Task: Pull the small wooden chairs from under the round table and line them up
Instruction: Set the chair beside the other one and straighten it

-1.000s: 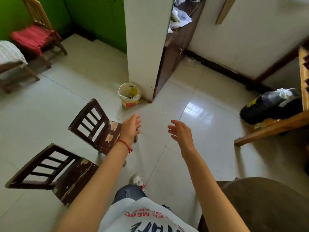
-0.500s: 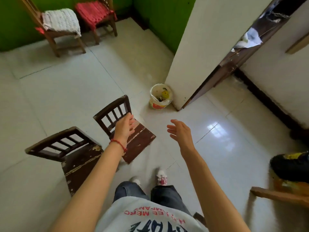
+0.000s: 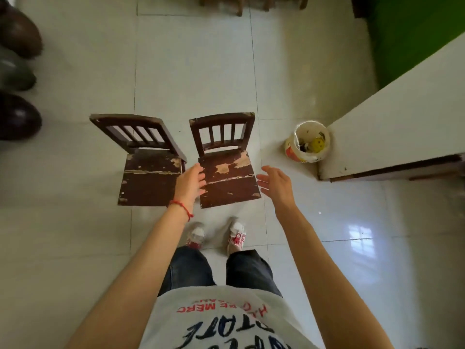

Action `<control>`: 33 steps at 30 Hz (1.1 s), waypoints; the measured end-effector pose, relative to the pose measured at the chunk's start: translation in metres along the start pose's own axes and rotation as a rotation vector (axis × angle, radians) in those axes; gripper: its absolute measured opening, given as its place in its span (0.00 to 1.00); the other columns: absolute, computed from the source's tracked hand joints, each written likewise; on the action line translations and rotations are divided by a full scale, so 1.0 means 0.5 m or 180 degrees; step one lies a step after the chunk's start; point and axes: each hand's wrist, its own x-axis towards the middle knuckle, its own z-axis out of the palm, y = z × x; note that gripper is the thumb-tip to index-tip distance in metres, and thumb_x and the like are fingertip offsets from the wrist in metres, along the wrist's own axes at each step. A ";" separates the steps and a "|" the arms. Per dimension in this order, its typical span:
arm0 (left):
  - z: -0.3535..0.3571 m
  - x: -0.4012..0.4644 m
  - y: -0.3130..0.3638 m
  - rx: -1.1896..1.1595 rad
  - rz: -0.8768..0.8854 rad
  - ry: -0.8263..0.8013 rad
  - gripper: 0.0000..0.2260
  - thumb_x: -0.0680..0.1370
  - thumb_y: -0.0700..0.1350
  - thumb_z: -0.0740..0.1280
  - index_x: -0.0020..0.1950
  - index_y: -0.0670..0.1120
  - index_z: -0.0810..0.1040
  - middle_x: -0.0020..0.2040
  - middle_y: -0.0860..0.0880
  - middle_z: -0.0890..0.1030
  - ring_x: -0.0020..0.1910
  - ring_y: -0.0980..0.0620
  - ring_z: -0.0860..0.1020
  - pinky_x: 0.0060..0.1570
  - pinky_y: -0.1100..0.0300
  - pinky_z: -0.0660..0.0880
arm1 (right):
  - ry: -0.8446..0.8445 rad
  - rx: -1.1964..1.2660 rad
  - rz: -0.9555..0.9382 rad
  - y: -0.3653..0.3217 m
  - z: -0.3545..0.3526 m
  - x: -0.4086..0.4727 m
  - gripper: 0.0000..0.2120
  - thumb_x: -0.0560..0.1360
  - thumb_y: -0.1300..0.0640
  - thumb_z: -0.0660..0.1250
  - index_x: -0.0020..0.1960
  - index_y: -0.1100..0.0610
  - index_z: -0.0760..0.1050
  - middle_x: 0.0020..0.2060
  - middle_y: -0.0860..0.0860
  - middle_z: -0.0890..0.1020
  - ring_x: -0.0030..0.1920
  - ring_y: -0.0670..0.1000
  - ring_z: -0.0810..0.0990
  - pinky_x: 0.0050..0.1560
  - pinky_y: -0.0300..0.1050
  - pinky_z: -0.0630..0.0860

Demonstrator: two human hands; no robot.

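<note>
Two small dark wooden chairs with worn, peeling seats stand side by side on the pale tiled floor, backs away from me. The left chair [image 3: 148, 170] sits slightly askew; the right chair [image 3: 227, 172] faces me squarely. My left hand [image 3: 190, 183], a red string on its wrist, hovers at the right chair's left seat edge, fingers spread. My right hand [image 3: 275, 183] is open just beyond that seat's right edge, not touching it. The round table is out of view.
A small white bucket [image 3: 307, 142] with a yellow ball inside stands by the corner of a white wall [image 3: 392, 137] at right. Dark round objects [image 3: 17, 114] line the left edge. Chair legs [image 3: 239, 6] show at the top. My feet [image 3: 216, 235] are behind the chairs.
My view has swung left and down, so both chairs now appear straight ahead, side by side. My hands have come to either side of the right chair's seat. The table has left the frame.
</note>
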 end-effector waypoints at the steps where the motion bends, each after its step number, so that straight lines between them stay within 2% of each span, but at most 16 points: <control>1: 0.004 0.010 -0.016 -0.0035 -0.0067 0.0051 0.20 0.78 0.51 0.56 0.66 0.41 0.69 0.61 0.43 0.74 0.59 0.47 0.73 0.56 0.54 0.69 | -0.0040 -0.0068 0.0058 0.012 0.002 0.018 0.11 0.78 0.52 0.55 0.54 0.56 0.72 0.49 0.55 0.80 0.50 0.53 0.78 0.53 0.44 0.74; 3: 0.009 0.029 -0.044 -0.0052 -0.0181 0.0103 0.20 0.78 0.52 0.56 0.65 0.42 0.70 0.60 0.43 0.74 0.57 0.47 0.73 0.57 0.53 0.69 | -0.0098 -0.0166 0.0175 0.039 0.009 0.048 0.11 0.77 0.52 0.56 0.54 0.56 0.72 0.50 0.56 0.80 0.52 0.54 0.79 0.55 0.46 0.75; 7: 0.018 0.104 -0.108 0.0014 -0.0508 0.0176 0.21 0.78 0.52 0.56 0.67 0.41 0.68 0.66 0.41 0.72 0.64 0.43 0.71 0.59 0.51 0.68 | -0.0106 -0.0365 0.0502 0.123 0.032 0.120 0.13 0.78 0.51 0.57 0.55 0.58 0.73 0.50 0.56 0.79 0.49 0.53 0.78 0.55 0.48 0.74; 12: 0.027 0.240 -0.202 0.0100 -0.0857 0.0221 0.22 0.77 0.54 0.57 0.67 0.42 0.68 0.66 0.41 0.72 0.63 0.43 0.72 0.55 0.53 0.69 | -0.0053 -0.0341 0.1038 0.246 0.065 0.227 0.16 0.77 0.53 0.58 0.60 0.62 0.72 0.53 0.59 0.79 0.51 0.56 0.78 0.53 0.47 0.74; 17: 0.036 0.398 -0.301 0.0241 -0.1065 0.0303 0.22 0.77 0.55 0.56 0.65 0.42 0.69 0.65 0.42 0.73 0.60 0.44 0.73 0.50 0.54 0.70 | 0.0078 -0.0217 0.1422 0.361 0.099 0.354 0.15 0.78 0.55 0.59 0.59 0.62 0.72 0.56 0.60 0.79 0.56 0.58 0.78 0.56 0.48 0.73; 22: 0.047 0.542 -0.407 0.0156 -0.1482 0.0261 0.24 0.77 0.54 0.58 0.67 0.40 0.67 0.66 0.41 0.72 0.63 0.43 0.71 0.58 0.49 0.69 | 0.0153 0.0073 0.1880 0.478 0.129 0.486 0.20 0.76 0.52 0.61 0.63 0.62 0.68 0.60 0.62 0.76 0.57 0.60 0.77 0.56 0.49 0.73; 26: 0.044 0.614 -0.487 -0.0103 -0.2120 0.0141 0.33 0.72 0.61 0.62 0.68 0.39 0.64 0.59 0.41 0.74 0.53 0.45 0.74 0.53 0.50 0.72 | 0.0232 0.0710 0.2387 0.549 0.139 0.566 0.27 0.73 0.47 0.65 0.67 0.58 0.64 0.68 0.59 0.69 0.65 0.61 0.71 0.61 0.52 0.72; 27: 0.042 0.628 -0.508 -0.0235 -0.2299 0.0098 0.36 0.70 0.64 0.63 0.69 0.41 0.63 0.59 0.41 0.74 0.53 0.45 0.74 0.52 0.50 0.72 | 0.0178 0.0844 0.2407 0.569 0.142 0.581 0.28 0.73 0.48 0.66 0.68 0.56 0.62 0.69 0.58 0.68 0.66 0.60 0.69 0.62 0.52 0.72; 30: 0.040 0.658 -0.564 -0.0979 -0.2654 -0.0023 0.44 0.64 0.67 0.67 0.72 0.44 0.57 0.68 0.40 0.68 0.64 0.41 0.70 0.58 0.46 0.70 | 0.0020 0.1239 0.2294 0.624 0.153 0.610 0.26 0.73 0.49 0.66 0.67 0.54 0.63 0.68 0.56 0.68 0.67 0.61 0.68 0.65 0.54 0.69; 33: 0.047 0.680 -0.608 -0.1702 -0.2545 0.0091 0.39 0.68 0.62 0.67 0.72 0.47 0.57 0.71 0.42 0.66 0.68 0.43 0.67 0.64 0.44 0.65 | -0.0006 0.1876 0.2130 0.664 0.166 0.627 0.20 0.73 0.49 0.65 0.62 0.54 0.66 0.67 0.57 0.70 0.66 0.61 0.70 0.69 0.54 0.65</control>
